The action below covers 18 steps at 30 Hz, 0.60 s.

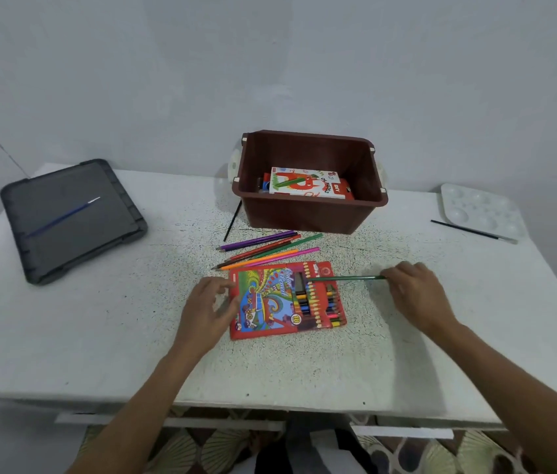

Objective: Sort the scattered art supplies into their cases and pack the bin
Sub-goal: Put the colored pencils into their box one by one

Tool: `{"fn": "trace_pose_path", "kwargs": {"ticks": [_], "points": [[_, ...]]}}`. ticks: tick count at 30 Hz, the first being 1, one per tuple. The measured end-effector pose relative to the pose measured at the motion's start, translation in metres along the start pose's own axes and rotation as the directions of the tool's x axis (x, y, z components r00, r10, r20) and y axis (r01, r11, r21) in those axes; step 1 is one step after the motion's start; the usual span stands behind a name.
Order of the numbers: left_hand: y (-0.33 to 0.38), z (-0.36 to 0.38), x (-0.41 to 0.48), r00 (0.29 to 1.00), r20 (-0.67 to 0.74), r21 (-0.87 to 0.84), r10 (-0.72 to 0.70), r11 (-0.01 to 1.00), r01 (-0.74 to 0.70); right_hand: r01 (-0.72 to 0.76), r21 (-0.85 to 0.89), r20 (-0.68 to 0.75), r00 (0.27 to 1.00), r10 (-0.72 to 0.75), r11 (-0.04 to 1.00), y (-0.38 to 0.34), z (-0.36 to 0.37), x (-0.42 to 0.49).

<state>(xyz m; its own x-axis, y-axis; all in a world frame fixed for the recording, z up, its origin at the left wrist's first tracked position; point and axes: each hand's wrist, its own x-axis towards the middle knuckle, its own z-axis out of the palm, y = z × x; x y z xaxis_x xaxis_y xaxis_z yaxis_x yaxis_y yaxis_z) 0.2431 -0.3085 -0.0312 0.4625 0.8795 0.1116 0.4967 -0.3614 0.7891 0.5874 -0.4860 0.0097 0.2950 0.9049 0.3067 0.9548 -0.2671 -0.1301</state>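
Note:
A red colour-pencil case (270,302) lies flat on the table in front of me, with pencils showing through its window. My left hand (207,307) holds its left edge, fingers curled round it. My right hand (417,292) pinches the end of a green pencil (345,278) whose tip reaches into the case's right end. Several loose colour pencils (266,249) lie just behind the case. Behind them stands the brown bin (304,213), holding an oil-pastels box (304,184) and other boxes.
A dark grey lid (72,217) lies at the left with a blue paintbrush (61,217) on it. A white palette (482,210) and a black brush (471,230) sit at the right. A thin black brush (232,222) leans by the bin's left side.

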Motion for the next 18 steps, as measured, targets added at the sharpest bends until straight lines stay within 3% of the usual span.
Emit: {"fn": "trace_pose_path", "kwargs": {"ticks": [2,5,18], "points": [[-0.013,0.003,-0.004,0.991,0.035,0.078,0.127,0.988,-0.129,-0.029,-0.072,0.013,0.999,0.03,0.997,0.018,-0.006,0.001],[-0.014,0.006,-0.006,0.983,0.053,0.14,0.177,0.973,-0.183,-0.019,-0.14,0.027,0.999,0.023,0.99,0.029,-0.008,0.003],[-0.017,0.007,-0.009,0.982,0.079,0.119,0.174,0.976,-0.182,0.133,-0.007,0.07,0.989,-0.133,0.991,-0.059,0.019,0.005]]}}
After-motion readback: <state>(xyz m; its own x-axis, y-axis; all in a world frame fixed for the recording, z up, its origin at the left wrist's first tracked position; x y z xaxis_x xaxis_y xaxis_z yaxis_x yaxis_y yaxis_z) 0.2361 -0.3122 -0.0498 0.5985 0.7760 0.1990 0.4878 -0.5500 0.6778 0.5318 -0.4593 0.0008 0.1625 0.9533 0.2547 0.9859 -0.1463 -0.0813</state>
